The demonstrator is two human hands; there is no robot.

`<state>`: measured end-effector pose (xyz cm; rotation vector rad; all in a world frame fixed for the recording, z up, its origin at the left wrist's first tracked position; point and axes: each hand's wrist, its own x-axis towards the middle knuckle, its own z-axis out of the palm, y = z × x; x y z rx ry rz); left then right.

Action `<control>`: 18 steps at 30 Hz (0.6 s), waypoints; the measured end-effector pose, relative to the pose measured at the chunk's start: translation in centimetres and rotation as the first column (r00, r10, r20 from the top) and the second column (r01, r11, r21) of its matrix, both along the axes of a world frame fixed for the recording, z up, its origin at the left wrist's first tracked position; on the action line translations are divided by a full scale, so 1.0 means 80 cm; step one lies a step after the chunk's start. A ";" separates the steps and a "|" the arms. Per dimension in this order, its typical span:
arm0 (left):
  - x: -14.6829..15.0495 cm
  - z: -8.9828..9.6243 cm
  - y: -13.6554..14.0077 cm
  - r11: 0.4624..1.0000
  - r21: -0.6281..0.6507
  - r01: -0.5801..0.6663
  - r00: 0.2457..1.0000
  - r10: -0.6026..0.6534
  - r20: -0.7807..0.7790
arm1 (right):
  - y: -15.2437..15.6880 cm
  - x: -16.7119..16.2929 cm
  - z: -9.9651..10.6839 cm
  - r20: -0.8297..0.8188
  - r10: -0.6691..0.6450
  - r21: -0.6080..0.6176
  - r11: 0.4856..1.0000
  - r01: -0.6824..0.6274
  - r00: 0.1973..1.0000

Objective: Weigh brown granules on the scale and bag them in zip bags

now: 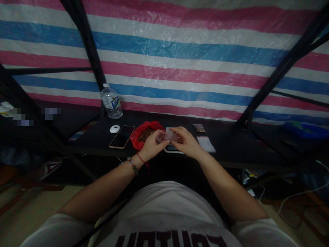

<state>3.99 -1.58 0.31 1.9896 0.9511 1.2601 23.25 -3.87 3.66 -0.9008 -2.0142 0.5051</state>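
Note:
My left hand (pixel 153 144) is closed around a small clear plastic cup (pixel 160 138), and its thumb reaches toward my right hand. A small see-through plastic bag (pixel 171 136) is pinched in the fingers of my right hand (pixel 186 142), close against the cup. Both hands are over a white digital scale (pixel 175 149), which they partly cover. Just left of them, a red plastic bag (pixel 136 135) lies open, full of small brown dried pieces (pixel 146 134). What the cup contains is hard to make out.
On the black table (pixel 231 144) are a phone (pixel 122 136), a white earbud case (pixel 114 129) and a water bottle (pixel 111 103). To the right lie a small filled packet (pixel 199 128) and a stack of clear bags (pixel 206 144). Black metal posts stand at both sides.

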 end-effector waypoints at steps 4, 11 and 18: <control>-0.002 0.000 0.004 0.999 -0.044 0.025 0.997 -0.021 0.073 | 0.010 0.009 -0.004 0.000 -0.049 0.013 0.999 0.049 0.999; -0.018 0.009 0.020 0.988 -0.151 -0.014 0.941 0.064 0.333 | 0.037 0.042 -0.010 -0.198 -0.192 -0.149 0.975 0.164 0.961; -0.034 0.013 0.033 0.976 -0.112 -0.189 0.941 0.212 0.262 | 0.061 0.070 -0.021 -0.255 -0.296 -0.150 0.953 0.265 0.921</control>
